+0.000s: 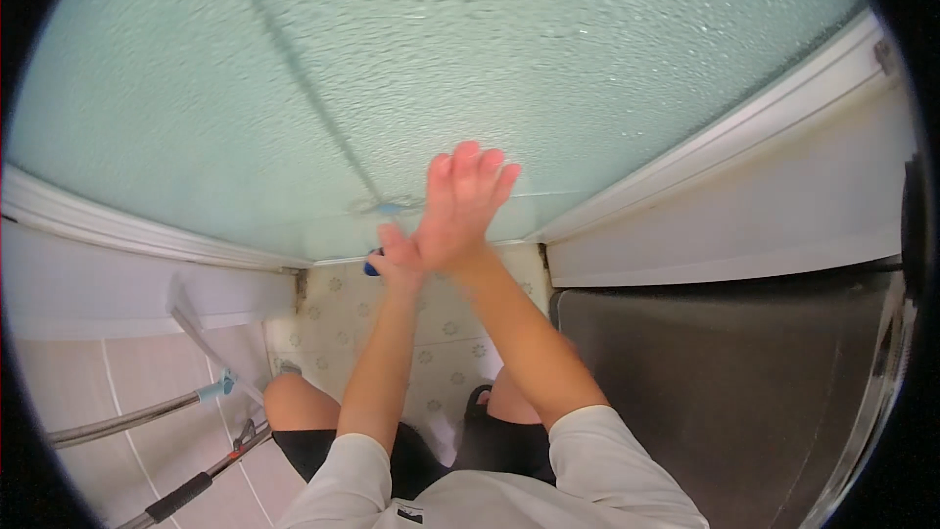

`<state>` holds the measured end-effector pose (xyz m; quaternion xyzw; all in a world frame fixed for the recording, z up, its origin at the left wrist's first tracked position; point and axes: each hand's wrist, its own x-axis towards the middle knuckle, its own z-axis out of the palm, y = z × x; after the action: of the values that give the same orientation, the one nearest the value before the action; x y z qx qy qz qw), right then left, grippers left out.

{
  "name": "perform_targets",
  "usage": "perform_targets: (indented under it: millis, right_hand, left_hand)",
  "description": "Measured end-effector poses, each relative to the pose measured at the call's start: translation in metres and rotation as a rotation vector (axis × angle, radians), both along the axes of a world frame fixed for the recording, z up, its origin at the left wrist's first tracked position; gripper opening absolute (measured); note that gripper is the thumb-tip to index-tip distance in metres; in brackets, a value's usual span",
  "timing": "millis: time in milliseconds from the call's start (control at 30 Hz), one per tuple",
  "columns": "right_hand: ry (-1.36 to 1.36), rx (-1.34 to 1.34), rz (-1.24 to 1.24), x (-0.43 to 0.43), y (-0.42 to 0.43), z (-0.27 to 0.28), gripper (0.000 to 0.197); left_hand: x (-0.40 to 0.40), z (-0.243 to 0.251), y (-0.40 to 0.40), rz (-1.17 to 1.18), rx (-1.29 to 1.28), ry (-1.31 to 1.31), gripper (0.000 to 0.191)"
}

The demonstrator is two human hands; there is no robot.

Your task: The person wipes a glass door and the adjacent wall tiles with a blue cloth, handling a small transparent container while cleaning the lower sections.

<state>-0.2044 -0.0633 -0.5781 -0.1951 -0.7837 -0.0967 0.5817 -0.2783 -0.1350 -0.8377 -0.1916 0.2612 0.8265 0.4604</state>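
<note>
A wide textured, greenish glass pane [455, 73] in a white frame stands in front of me. Against or just before its lower part is my right hand [464, 206], palm flat, fingers pointing up and holding nothing that I can see. My left hand [398, 257] is beside the right wrist, close to or touching it; it is blurred. A dark blue object [372, 264] shows partly behind the left hand, and whether the hand holds it is unclear. A light blue patch [388, 209] shows at the glass just above, at the foot of a dark slanting line.
Patterned floor tiles [450, 328] lie below my arms. To the left, two metal poles [125, 422] [213, 472] lean by a tiled wall [81, 375]. A large dark panel [705, 382] with a metal edge is at the right, below a white frame rail [720, 128].
</note>
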Motion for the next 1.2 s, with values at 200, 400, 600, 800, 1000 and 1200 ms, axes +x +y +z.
perform_targets:
  millis: [200,400,600,800,1000,1200]
  right_hand:
    - [0.169,0.001,-0.057,0.004,0.005,-0.002,0.067]
    - [0.057,0.056,0.002,0.000,0.006,-0.004,0.088]
    - [0.152,0.044,-0.082,-0.003,0.004,-0.011,0.079]
    - [0.076,-0.002,-0.024,0.007,0.008,-0.011,0.090]
    - [0.038,-0.004,-0.024,0.004,0.006,-0.003,0.096]
    - [0.139,0.053,-0.100,-0.006,0.006,-0.008,0.084]
  left_hand:
    - [0.148,0.023,0.055,-0.395,-0.271,0.207,0.063]
    - [0.166,0.041,0.077,-0.495,-0.206,0.040,0.061]
    - [0.053,0.052,0.026,-0.246,0.070,-0.254,0.058]
    - [-0.099,0.089,-0.069,-0.049,-0.225,-0.313,0.053]
    - [-0.165,0.112,-0.114,0.040,-0.349,-0.165,0.067]
    - [-0.057,0.103,-0.039,-0.069,-0.071,-0.033,0.068]
